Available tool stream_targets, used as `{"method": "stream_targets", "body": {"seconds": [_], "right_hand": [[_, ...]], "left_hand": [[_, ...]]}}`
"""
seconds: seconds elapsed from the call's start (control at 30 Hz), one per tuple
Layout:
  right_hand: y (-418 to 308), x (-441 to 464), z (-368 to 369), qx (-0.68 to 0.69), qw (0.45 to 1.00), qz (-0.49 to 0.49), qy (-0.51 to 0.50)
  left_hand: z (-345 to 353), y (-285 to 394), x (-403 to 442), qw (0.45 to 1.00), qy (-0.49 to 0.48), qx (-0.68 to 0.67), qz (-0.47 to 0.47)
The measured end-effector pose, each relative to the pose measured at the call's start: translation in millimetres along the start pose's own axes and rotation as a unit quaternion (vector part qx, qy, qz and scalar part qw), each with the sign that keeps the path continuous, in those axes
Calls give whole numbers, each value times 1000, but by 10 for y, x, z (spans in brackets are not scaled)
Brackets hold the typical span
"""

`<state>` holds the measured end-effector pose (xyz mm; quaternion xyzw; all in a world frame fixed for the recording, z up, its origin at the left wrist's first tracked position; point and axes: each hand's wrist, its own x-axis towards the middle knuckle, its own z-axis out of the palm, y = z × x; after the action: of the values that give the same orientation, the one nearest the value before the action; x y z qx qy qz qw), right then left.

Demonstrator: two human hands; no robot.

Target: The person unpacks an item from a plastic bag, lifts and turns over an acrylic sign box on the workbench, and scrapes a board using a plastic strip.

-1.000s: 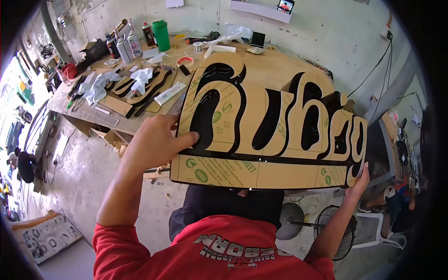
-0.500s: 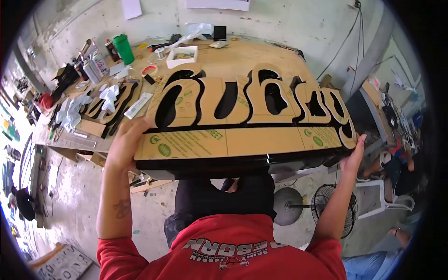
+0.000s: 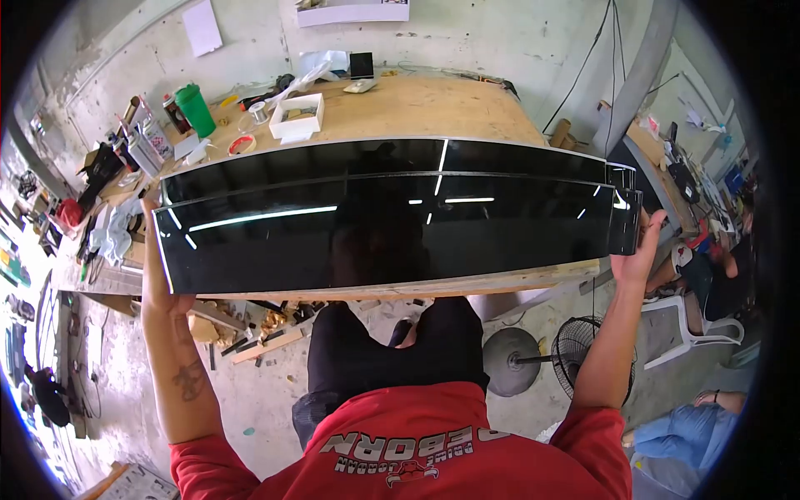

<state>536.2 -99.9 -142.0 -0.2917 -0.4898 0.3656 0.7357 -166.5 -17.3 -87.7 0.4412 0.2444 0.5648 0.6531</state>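
A long glossy black sign panel (image 3: 383,233) spans the view between my two hands, reflecting the lights. It is tilted so a smooth black side faces me, with a ledge running lengthwise. Its lettered face is hidden now. My left hand (image 3: 154,271) grips the left end, its fingers partly behind the panel. At the right end, my right hand (image 3: 637,254) is closed around the edge beside a curved black piece (image 3: 625,221). The sign is above the front edge of the wooden workbench (image 3: 433,104).
On the bench stand a green tumbler (image 3: 195,111), a white box (image 3: 297,117), a tape roll (image 3: 242,145) and spray cans (image 3: 143,152). A fan (image 3: 575,354) and white chair (image 3: 696,329) are at right. Wood scraps (image 3: 271,325) lie below; other people sit at right.
The sign has been tipped: its tan, lettered face has turned out of sight and the glossy black side now faces me. My left hand has shifted left and lower.
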Motion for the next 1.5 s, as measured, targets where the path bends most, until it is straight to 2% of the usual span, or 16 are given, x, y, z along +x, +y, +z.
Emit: {"method": "stream_targets", "body": {"seconds": [0.07,0.1,0.13,0.17,0.23,0.33,0.37,0.47,0.53,0.73,0.83,0.97,1.03,1.1,1.23,1.5], "right_hand": [[-72,9,49,48,998,-1,-48],[-97,5,93,56,998,-9,-40],[-126,14,128,64,997,-16,-33],[-172,74,159,96,991,-13,-88],[-256,145,399,72,997,-35,-8],[-348,234,552,54,996,-35,67],[-404,259,751,46,993,-30,103],[-491,386,1024,-22,982,-47,181],[-574,506,1151,-87,969,-62,224],[-770,679,1462,-228,956,11,184],[-797,762,1336,-196,970,100,99],[-765,968,1196,-295,931,202,79],[-672,1102,1109,-322,914,237,70],[-505,1175,983,-366,894,242,92],[-424,1193,1013,-403,869,275,85],[-489,1038,1300,-396,884,235,86]], "left_hand": [[230,67,-15,997,69,5,23],[99,107,11,1000,-12,3,28],[133,100,19,997,47,-9,61],[97,119,14,996,8,-52,74],[91,150,36,982,-115,-128,84],[105,176,38,985,-65,74,142],[-54,207,83,980,-137,58,136],[-60,93,126,978,-101,-5,184],[215,27,107,918,104,310,226],[608,-55,200,911,69,291,285],[669,-80,190,896,95,344,265],[604,-192,184,882,110,391,240],[598,-182,164,914,104,360,159],[584,-204,142,930,94,344,86],[429,-365,178,914,80,372,143],[541,-281,147,922,106,357,111]]}}
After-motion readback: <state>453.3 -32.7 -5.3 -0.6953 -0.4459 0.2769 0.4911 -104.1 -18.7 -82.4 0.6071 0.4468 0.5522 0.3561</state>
